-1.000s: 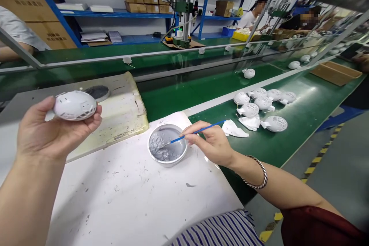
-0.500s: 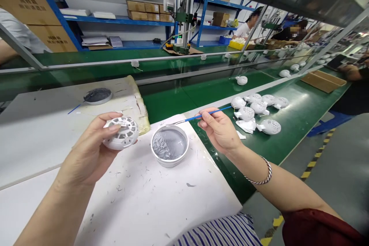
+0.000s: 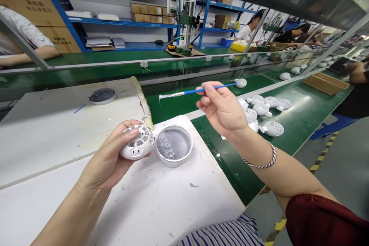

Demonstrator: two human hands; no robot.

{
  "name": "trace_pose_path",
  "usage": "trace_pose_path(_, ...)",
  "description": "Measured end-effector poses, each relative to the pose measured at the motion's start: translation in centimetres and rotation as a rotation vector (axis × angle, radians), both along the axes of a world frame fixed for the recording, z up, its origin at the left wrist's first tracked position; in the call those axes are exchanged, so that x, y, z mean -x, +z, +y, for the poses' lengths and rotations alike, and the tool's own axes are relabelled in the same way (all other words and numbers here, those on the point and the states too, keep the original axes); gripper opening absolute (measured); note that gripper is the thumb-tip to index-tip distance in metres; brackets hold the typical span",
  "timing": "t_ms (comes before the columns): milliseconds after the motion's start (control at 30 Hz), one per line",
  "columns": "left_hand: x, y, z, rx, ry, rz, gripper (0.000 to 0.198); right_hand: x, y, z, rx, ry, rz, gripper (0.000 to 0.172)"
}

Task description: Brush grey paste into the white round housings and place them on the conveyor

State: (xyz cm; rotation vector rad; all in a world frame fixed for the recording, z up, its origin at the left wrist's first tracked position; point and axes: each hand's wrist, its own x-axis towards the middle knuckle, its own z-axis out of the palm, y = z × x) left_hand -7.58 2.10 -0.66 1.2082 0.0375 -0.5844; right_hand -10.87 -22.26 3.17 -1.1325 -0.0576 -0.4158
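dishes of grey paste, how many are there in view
2: the near dish on the white sheet, just right of the left hand, and the far dish on the raised board. Others may be hidden.

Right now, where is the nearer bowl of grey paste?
In the head view, the bowl sits on the white work surface just below centre, right of the white openwork shell in the left hand.
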Motion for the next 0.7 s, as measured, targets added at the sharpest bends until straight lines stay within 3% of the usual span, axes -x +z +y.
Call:
trace_pose_path(167, 0.8, 0.1, -0.5, 0.050, 0.046, 0.002, 0.032, -0.5, 1.5, 1.1, 0.070, 0.029, -0.057, 0.021)
trace_pose_path(233, 1.2, 0.1, -0.6, 0.059, 0.068, 0.026, 0.037, -0.4, 1.7, 1.7, 0.105, 0.043, -0.061, 0.020)
trace_pose_path(333, 1.4, 0.0, -0.5, 0.077, 0.039, 0.016, 0.046, -0.2, 1.7, 2.5, 0.120, 0.067, -0.045, 0.020)
trace_pose_path(500, 1.3, -0.5, -0.1, 0.076, -0.038, -0.049, 0.039, 0.0, 1.3, 2.7, 0.093, 0.085, -0.040, 0.014)
trace_pose_path(700, 1.5, -0.4, -0.4, 0.122, 0.001, 0.120, 0.041, 0.4, 1.2, 3.0, 0.102, 0.120, -0.044, 0.009)
